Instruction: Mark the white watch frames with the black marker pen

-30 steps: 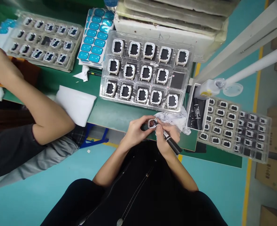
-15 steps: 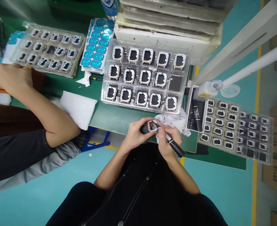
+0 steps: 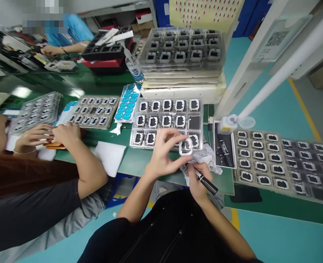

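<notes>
Between the thumb and fingers of my left hand [image 3: 165, 153] is a white watch-case frame [image 3: 185, 147], lifted upright over the near edge of the clear tray [image 3: 167, 141]. My right hand [image 3: 199, 180] is closed round a black marker pen [image 3: 206, 182], its body slanting down to the right; the tip is hard to make out. A crumpled white cloth [image 3: 206, 157] lies beside and behind that hand. The tray holds rows of similar frames, and one pocket [image 3: 194, 122] at its right side shows only its dark bottom.
On the right are a box [image 3: 219, 160] with another marker, a white bottle [image 3: 227, 124] and more frame trays [image 3: 260, 155]. Blue sticker sheets [image 3: 128, 102] and a folded white cloth [image 3: 110, 157] are on the left. A co-worker's hands [image 3: 67, 136] work at far left; stacked trays [image 3: 182, 54] stand behind.
My left hand has raised the frame away from the marker and toward the tray. The right hand keeps the marker low. The head view has tilted up, showing more of the room behind.
</notes>
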A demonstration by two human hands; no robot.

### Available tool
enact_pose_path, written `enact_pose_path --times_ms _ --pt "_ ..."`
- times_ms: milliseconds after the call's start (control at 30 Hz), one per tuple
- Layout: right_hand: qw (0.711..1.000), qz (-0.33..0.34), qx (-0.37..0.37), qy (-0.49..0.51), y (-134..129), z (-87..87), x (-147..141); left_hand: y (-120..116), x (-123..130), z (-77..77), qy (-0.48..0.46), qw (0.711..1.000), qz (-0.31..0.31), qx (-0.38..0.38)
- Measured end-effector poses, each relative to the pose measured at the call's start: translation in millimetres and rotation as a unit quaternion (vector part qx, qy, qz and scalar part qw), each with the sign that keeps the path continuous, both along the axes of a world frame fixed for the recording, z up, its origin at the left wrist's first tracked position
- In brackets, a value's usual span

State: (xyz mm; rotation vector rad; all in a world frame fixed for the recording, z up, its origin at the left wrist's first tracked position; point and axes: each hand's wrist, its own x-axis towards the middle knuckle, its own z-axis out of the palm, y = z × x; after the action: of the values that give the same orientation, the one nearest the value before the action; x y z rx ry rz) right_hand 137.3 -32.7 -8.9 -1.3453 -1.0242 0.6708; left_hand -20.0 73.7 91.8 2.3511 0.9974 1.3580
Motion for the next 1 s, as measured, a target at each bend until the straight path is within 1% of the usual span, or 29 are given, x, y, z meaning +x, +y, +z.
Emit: enact_pose_path --times_ms 67,100,167,233,300,367,400,467,500,567,600,633,700,767,833,1000 --pt "1.000 -0.007 0.004 -0.001 2 0.6 0 36 14 7.2 0.052 0.998 0.012 0.039" --pt "1.000 -0.009 0.007 0.000 3 0.9 0 53 21 7.6 0.082 0.995 0.022 0.042" --pt "1.000 -0.010 0.014 0.003 4 1.3 1 78 33 4.1 0.162 0.986 0.041 0.016" --pt "1.000 -0.011 0.022 0.007 5 1.0 2 91 39 -1.0 0.216 0.975 0.052 -0.011" --pt "0.999 -0.011 0.027 0.012 5 0.2 2 95 37 -3.6 0.220 0.974 0.057 -0.010" --pt "0.999 -0.011 0.027 0.020 6 -0.4 2 97 25 -1.6 0.194 0.978 0.072 0.009" --pt "0.999 -0.010 0.026 0.024 7 -0.6 3 99 15 1.0 0.180 0.979 0.093 0.014" --pt "0.999 -0.005 0.019 0.031 7 -0.9 2 109 -14 7.9 0.163 0.973 0.165 0.003" --pt "0.999 -0.002 0.016 0.033 7 -1.2 2 117 -30 11.4 0.161 0.964 0.212 -0.014" --pt "0.999 0.000 0.009 0.037 7 -2.9 3 134 -65 17.1 0.175 0.936 0.300 -0.061" --pt "0.999 0.000 0.006 0.039 7 -4.3 3 143 -81 19.0 0.189 0.921 0.328 -0.089" --pt "0.999 0.001 0.004 0.041 7 -6.0 3 151 -95 20.5 0.201 0.911 0.340 -0.114" --pt "0.999 0.005 0.001 0.044 6 -9.5 3 163 -114 22.2 0.215 0.904 0.340 -0.142" --pt "0.999 0.008 0.001 0.047 6 -11.7 4 170 -122 22.9 0.217 0.907 0.329 -0.147" --pt "0.999 0.007 0.004 0.049 7 -11.7 3 174 -123 23.0 0.213 0.912 0.316 -0.150" --pt "0.999 0.005 0.015 0.048 7 -7.0 4 177 -115 22.9 0.190 0.926 0.282 -0.163"
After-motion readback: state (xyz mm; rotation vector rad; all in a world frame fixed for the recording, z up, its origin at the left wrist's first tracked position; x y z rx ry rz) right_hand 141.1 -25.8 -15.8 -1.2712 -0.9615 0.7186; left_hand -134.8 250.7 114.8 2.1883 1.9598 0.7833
